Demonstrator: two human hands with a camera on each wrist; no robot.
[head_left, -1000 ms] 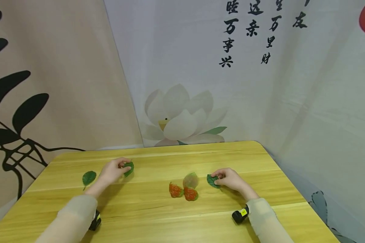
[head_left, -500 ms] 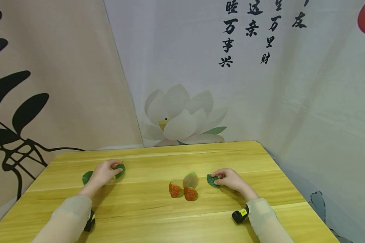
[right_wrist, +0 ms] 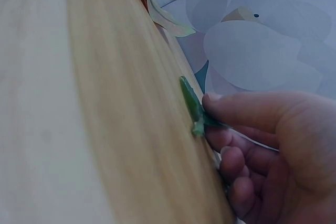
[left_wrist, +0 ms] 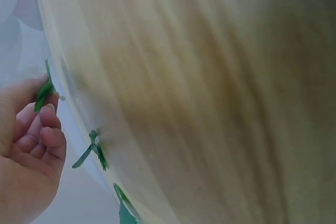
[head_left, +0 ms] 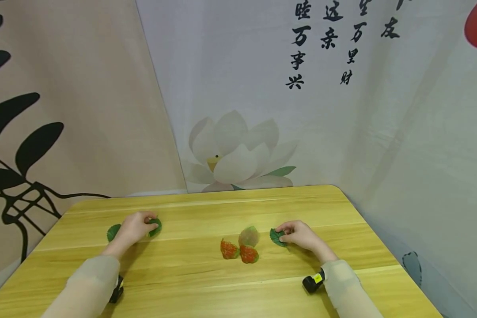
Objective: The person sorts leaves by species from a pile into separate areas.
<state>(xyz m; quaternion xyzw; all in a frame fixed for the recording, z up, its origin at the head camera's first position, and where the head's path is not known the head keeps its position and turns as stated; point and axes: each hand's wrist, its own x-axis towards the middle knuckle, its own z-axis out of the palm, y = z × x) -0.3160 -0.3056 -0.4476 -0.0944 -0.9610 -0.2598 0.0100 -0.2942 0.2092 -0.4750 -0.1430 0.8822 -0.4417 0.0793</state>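
Thumb and fingers of my left hand (head_left: 133, 227) pinch a green leaf (head_left: 155, 226) just above the left part of the wooden table (head_left: 191, 282). The left wrist view shows that held leaf (left_wrist: 45, 90) nearly edge-on. Another green leaf (head_left: 113, 232) lies left of this hand, partly covered by it. Two leaves, one forked (left_wrist: 94, 150) and one lower (left_wrist: 125, 208), appear beyond the hand in the left wrist view. My right hand (head_left: 300, 235) pinches a green leaf (head_left: 277, 237) close to the tabletop, also seen as a folded leaf (right_wrist: 192, 103) in the right wrist view.
Between the hands lie two red strawberry-like pieces (head_left: 229, 249) and a pale, brownish-green strawberry-shaped piece (head_left: 249, 236), close together. The table's back edge (head_left: 238, 191) meets a printed cloth (head_left: 238, 88) with a lotus and writing. Black cameras (head_left: 313, 283) sit at the wrists.
My left hand has shifted left with its leaf, over part of the lying leaf, then dipped slightly. My right hand and the strawberry-like pieces have stayed put.
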